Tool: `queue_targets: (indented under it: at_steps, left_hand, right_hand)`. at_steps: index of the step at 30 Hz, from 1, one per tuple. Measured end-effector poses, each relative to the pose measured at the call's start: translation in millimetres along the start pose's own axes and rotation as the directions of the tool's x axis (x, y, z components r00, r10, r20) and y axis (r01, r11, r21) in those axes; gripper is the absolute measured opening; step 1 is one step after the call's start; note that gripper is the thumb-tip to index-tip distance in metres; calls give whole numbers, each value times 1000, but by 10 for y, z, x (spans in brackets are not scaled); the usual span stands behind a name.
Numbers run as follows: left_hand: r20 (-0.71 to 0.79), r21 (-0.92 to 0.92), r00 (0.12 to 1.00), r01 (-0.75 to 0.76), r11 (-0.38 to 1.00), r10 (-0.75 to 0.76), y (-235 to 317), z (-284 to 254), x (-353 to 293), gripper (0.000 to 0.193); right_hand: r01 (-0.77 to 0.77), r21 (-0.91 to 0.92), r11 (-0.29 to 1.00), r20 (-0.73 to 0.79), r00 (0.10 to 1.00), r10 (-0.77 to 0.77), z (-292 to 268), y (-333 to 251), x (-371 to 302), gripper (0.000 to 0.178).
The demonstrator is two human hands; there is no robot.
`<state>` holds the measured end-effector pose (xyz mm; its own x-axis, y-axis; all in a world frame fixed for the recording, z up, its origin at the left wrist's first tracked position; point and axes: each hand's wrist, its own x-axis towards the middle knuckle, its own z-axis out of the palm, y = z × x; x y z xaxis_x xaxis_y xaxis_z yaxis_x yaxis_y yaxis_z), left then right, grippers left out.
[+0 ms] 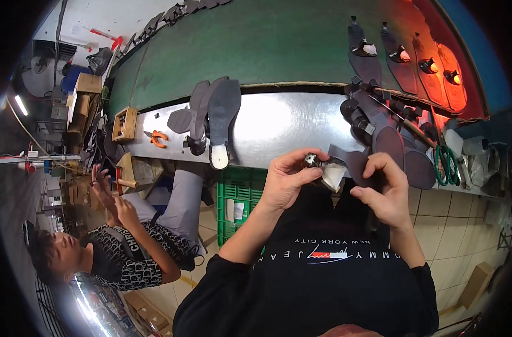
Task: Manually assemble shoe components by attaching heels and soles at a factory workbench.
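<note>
The left hand (287, 181) pinches a dark shoe sole (352, 162) at its black heel (311, 160); the right hand (388, 194) curls its grip round the other end, beside the metal surface (273, 121).

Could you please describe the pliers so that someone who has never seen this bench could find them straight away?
Find the shiny metal bench running along the green surface. Toward its left end, look between the small wooden box and the dark shoe soles. The pliers lie there, their bright orange handles setting them apart from the brown box and dark soles.
</note>
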<state>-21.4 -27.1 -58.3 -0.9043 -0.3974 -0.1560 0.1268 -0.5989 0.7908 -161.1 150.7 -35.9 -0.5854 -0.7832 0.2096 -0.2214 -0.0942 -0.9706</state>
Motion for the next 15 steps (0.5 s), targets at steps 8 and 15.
queue_targets:
  at_steps: [8, 15]
  left_hand:
    - [-38, 91, 999, -32, 995, 35, 18, 25, -29, 34]
    - [-26, 85, 998, -58, 995, 60, -7, 46, 1, 33]
  right_hand:
    - [15, -62, 998, -54, 998, -18, 130, -102, -54, 52]
    - [20, -37, 999, -28, 999, -21, 151, -58, -101, 44]
